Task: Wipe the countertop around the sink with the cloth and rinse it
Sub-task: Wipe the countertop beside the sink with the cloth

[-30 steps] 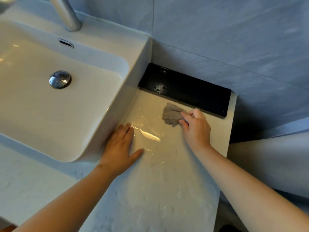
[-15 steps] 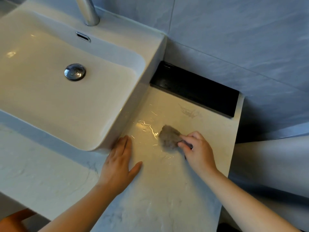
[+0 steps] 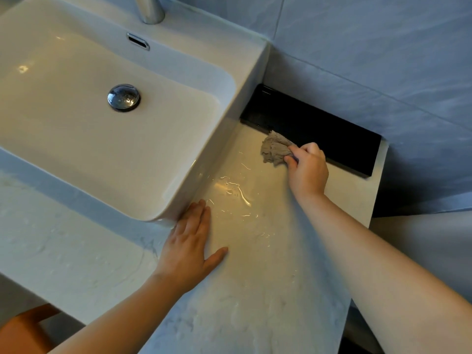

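My right hand [image 3: 307,168] grips a crumpled grey cloth [image 3: 274,149] and presses it on the white marbled countertop [image 3: 255,290], right against the front edge of a black tray [image 3: 319,129] at the back wall. My left hand [image 3: 190,245] lies flat on the countertop, fingers straight, beside the front right corner of the white sink [image 3: 199,182]. Streaks of water glisten on the counter between the two hands.
The sink basin holds a chrome drain plug [image 3: 124,97] and the base of a chrome tap [image 3: 150,8] stands at its back rim. Grey tiled wall [image 3: 370,47] rises behind. The countertop ends at its right edge [image 3: 367,226]. An orange object [image 3: 23,330] shows at bottom left.
My right hand has swept the cloth from the middle of the counter back up to the black tray's edge. My left hand has stayed flat by the sink corner.
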### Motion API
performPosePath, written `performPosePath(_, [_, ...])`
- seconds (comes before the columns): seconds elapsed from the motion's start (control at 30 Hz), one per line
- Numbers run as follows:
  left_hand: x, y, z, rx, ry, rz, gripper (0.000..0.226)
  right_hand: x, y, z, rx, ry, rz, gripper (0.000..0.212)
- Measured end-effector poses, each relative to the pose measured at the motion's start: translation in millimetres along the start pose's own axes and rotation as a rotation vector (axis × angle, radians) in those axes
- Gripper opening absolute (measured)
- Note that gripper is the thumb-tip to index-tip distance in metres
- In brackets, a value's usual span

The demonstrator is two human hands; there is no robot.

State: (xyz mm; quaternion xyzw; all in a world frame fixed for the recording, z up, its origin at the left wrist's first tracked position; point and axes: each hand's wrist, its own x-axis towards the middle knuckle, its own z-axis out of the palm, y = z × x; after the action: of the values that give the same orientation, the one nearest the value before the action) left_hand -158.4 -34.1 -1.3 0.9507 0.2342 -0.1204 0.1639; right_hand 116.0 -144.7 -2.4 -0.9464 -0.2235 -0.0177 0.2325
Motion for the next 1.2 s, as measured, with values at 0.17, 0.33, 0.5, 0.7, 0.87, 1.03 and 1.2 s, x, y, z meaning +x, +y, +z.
performPosePath(0.17, [-0.6,0.1,-2.4,-0.04,-0.012,0.002,0.097,-25.3,-4.9,0.1,0.011,-0.089,-0.119,0.026])
performPosePath(0.33, [-16.8,2.2,-18.0,-0.147,-0.023,0.003,0.082,-72.3,-8.6,-7.3,0.042,-0.157,-0.194,0.029])
performPosePath(0.5, [-40.9,-9.4,-9.7,-0.066,-0.002,0.002,0.075,-101.4,-20.7,-17.3,0.171,-0.345,-0.133,0.022])
performPosePath(0.7, [-45.7,-27.3,-2.4,0.013,-0.004,0.065,0.076,-65.2,-30.2,-29.0,0.224,-0.213,-0.083,0.026])
performPosePath(0.87, [-42.8,-30.0,-6.1,0.052,0.007,0.097,0.073,6.2,-48.4,-5.4,0.109,-0.108,-0.069,0.026])
performPosePath(1.03, [-43.0,-32.7,-5.6,0.046,0.025,0.123,0.07,21.4,-57.5,22.5,-0.001,-0.121,-0.01,0.028])
performPosePath(1.2, [-42.9,-34.5,-4.6,0.038,0.036,0.13,0.069,-17.1,-60.0,22.2,0.05,-0.143,-0.084,0.026])
